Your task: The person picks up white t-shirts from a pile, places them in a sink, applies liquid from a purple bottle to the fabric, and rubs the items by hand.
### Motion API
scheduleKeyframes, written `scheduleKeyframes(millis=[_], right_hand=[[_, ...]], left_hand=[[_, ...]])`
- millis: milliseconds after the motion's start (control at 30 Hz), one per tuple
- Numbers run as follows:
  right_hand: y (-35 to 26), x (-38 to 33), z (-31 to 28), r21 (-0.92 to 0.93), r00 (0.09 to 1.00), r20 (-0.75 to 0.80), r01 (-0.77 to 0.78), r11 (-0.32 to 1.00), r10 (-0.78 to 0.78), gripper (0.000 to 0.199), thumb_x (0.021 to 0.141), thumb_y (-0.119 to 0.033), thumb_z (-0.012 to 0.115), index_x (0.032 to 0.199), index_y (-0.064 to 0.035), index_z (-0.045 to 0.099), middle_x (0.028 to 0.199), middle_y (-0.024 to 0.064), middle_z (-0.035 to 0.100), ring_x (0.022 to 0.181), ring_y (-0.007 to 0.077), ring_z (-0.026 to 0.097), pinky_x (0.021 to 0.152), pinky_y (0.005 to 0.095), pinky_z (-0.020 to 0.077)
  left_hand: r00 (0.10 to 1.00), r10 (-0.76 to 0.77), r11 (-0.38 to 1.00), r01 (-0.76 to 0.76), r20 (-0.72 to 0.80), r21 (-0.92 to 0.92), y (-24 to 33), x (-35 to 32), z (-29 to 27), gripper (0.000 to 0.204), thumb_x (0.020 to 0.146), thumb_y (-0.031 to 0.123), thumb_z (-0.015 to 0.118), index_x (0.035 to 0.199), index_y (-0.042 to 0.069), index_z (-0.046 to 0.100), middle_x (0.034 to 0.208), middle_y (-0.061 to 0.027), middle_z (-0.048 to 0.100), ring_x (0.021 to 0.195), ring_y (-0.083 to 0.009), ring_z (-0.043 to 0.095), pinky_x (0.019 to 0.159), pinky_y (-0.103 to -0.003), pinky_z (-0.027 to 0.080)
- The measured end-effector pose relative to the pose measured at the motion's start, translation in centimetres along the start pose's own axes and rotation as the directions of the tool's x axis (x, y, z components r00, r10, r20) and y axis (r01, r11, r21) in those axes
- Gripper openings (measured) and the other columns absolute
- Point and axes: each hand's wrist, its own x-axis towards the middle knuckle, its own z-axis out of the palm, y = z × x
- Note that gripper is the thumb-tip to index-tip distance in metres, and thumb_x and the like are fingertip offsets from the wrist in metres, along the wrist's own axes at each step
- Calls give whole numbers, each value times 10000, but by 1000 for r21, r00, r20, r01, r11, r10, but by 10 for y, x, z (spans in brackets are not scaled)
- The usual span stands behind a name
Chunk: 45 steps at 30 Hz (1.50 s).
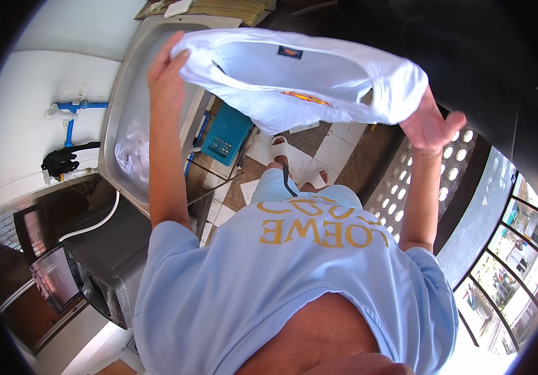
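Place: home laundry area, by appearance. Evidence: 1 broad wash sink (136, 84) holding white cloth (135, 151); 1 run of blue pipe (69, 132) at the pale wall (31, 78) beside it; 1 dark boxy appliance (109, 244) with raised see-through lid (55, 275), white hose (97, 227) near it; 1 teal plastic basket (228, 128); floor of white and brown tiles (330, 150); 1 gridded window (500, 253) giving onto the outdoors.

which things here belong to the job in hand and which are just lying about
Job in hand:
white shirt, held between left hand and right hand
perhaps white cloth in the sink

Apparently just about:
teal basket
black item near the blue pipes
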Motion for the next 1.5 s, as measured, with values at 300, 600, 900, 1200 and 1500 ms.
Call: scheduleKeyframes(millis=[300,600,900,1200,1500], right_hand=[[42,-151,-64,160,950,300,39,986,-86,1060,521,-829,641,1143,27,587,1212,232,559,1088,333,552,971,512,390],[58,-212,-66,226,980,-65,-169,959,188,1034,525,-817,654,1101,40,597,1182,223,577,1059,314,564,946,488,409],[51,-218,-56,259,951,-159,-219,941,266,1010,528,-804,668,1060,52,607,1152,214,595,1030,294,576,920,463,427],[55,-223,-58,291,940,-225,-186,939,256,987,531,-792,681,1018,64,616,1122,204,613,1002,275,588,895,439,445],[64,-218,-53,231,915,-344,-137,963,213,1032,548,-793,671,1070,93,588,1155,214,597,1030,281,577,919,434,436]], left_hand=[[955,-246,954,269,166,-131,19,-166,-78,412,791,266,651,994,-91,614,1008,-185,635,985,-287,603,918,-456,432],[694,-696,718,680,184,149,2,-174,-56,588,672,372,739,976,-120,639,717,-145,664,586,-144,611,611,-237,441],[585,-719,678,711,375,189,-7,-152,-39,594,634,324,709,1006,-133,629,576,-131,622,496,-131,558,595,-231,413],[509,-723,657,715,466,238,-13,-136,-37,586,618,295,693,1030,-116,632,473,-55,471,421,-107,392,547,-241,345],[447,-724,650,697,525,303,-9,-121,-38,619,642,317,695,1066,-124,604,510,-63,528,439,-106,452,563,-237,362]])
